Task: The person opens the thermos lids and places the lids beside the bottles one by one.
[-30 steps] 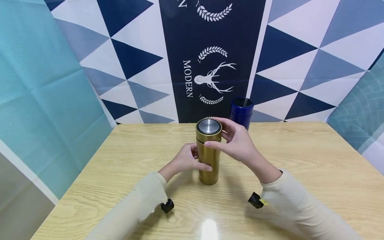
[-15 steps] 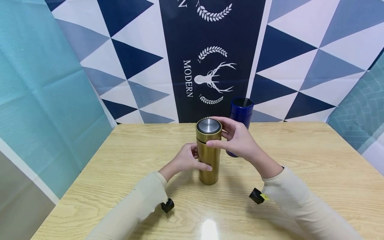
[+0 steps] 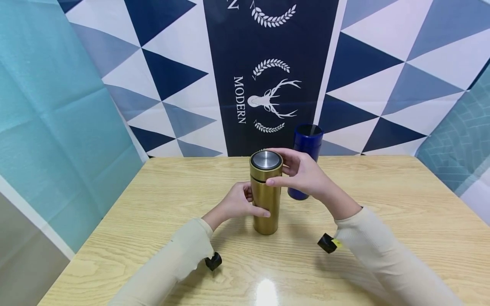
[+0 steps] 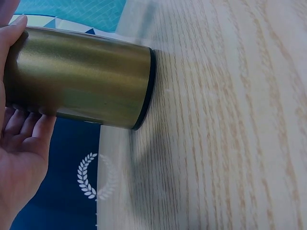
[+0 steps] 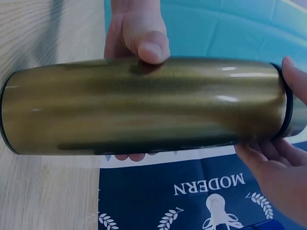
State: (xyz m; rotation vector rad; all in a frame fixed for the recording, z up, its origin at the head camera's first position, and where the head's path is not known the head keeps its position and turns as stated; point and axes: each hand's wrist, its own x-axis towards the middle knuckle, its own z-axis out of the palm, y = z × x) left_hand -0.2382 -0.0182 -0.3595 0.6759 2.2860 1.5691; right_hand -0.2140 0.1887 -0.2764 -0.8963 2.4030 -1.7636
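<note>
A gold vacuum flask (image 3: 264, 199) stands upright on the table, its lid (image 3: 266, 160) topped with a silver disc. Low on its body, my left hand (image 3: 238, 204) grips it from the left, thumb across the front. My right hand (image 3: 308, 176) holds the top from the right, with the thumb at the dark seam under the lid and the other fingers behind. In the right wrist view, the flask's body (image 5: 192, 105) lies between both hands. The left wrist view shows its dark base edge (image 4: 147, 91) against the wood.
Behind the right hand stands a dark blue flask (image 3: 308, 144), partly hidden by that hand. The wooden table (image 3: 172, 204) ends at a patterned backdrop (image 3: 183, 106). A teal cloth (image 3: 57, 106) hangs along the left side.
My right thumb has slid slightly rightward along the seam, and the right wrist has shifted a little up and outward. The left hand and the gold flask look unmoved.
</note>
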